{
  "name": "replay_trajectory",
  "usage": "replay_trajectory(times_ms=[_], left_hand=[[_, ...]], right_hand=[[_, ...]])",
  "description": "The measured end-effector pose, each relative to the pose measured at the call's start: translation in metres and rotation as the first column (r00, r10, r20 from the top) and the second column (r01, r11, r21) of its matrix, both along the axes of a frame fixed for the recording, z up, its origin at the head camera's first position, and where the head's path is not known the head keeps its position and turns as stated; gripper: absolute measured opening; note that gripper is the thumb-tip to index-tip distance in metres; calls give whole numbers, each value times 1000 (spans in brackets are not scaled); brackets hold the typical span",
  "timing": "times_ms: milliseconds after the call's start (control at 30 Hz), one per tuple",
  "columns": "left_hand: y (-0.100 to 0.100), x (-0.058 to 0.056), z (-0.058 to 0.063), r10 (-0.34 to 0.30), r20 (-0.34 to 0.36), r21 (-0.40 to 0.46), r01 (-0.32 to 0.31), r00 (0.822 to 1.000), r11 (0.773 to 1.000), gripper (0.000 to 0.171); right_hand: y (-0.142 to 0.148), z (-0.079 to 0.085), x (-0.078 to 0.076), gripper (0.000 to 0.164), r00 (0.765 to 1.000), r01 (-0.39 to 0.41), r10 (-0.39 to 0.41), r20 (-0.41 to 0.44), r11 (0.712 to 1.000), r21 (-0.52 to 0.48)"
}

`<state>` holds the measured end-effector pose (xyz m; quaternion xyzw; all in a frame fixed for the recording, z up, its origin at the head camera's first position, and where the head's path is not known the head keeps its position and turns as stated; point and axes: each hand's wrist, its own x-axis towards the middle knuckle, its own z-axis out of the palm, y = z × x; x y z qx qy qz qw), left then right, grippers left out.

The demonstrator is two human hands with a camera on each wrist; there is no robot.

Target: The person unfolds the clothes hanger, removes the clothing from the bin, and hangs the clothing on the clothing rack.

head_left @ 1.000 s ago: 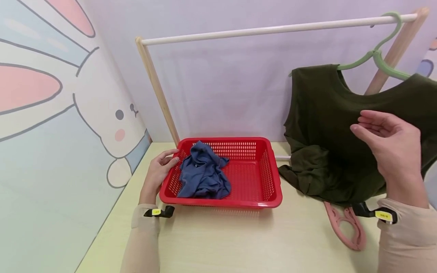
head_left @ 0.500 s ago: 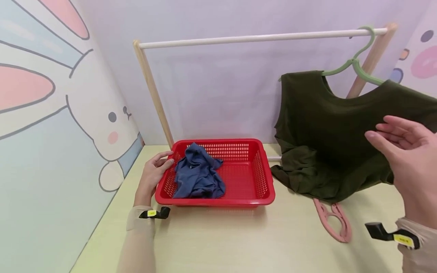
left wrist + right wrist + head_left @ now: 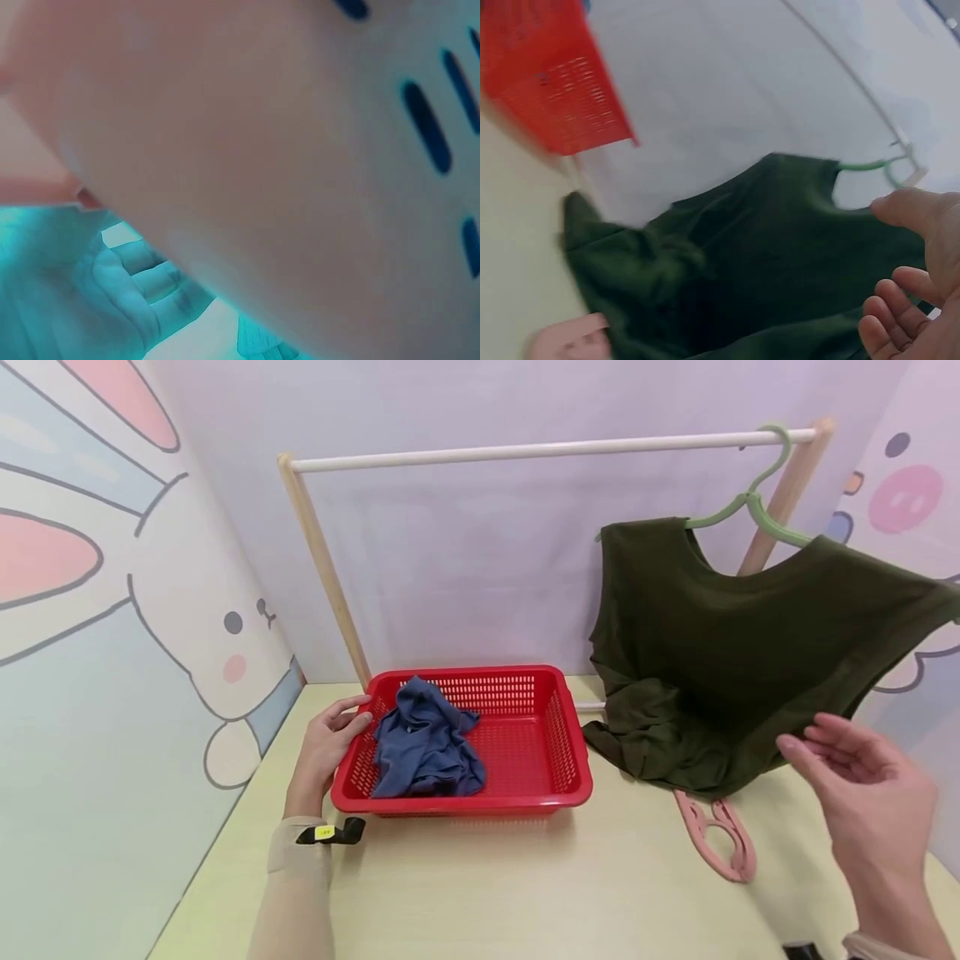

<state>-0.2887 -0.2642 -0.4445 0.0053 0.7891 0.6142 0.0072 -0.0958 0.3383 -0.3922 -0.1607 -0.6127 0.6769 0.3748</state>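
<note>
A red plastic basket (image 3: pixel 517 760) with slotted sides stands on the table, a crumpled blue cloth (image 3: pixel 427 743) in its left half. My left hand (image 3: pixel 326 747) grips the basket's left rim near the back corner. In the left wrist view the basket wall fills most of the picture and hides part of the fingers. A dark green sleeveless top (image 3: pixel 720 635) hangs on a green hanger (image 3: pixel 757 510), its lower part bunched on the table. My right hand (image 3: pixel 870 793), fingers loosely bent and holding nothing, is in front of the top's lower right edge.
The hanger hooks over the white bar (image 3: pixel 525 450) of a wooden-legged rack, at its right end. A pink folding hanger (image 3: pixel 720 843) lies on the table (image 3: pixel 465 893), partly under the green top. Walls with cartoon animals stand at both sides.
My right hand has moved down from in front of the top's chest to its lower edge. The left hand stays on the basket rim. The head view has shifted toward the right.
</note>
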Motion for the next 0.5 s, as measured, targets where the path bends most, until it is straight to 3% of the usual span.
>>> replay_trajectory(times_ms=[133,300,500], left_hand=[[-1,0,0,-1,2,-3,1,1000,1000,59],[-1,-2,1,2,2,-21,-2,1000,1000,59],[-1,-3,0,8,9,-22,-8,1000,1000,59]], right_hand=[[-3,-28,7,51,997,10,-7,80,999,-34],[-2,-51,11,50,992,13,-8,123,999,-34],[-2,-70,16,45,975,-44,29,221,997,63]])
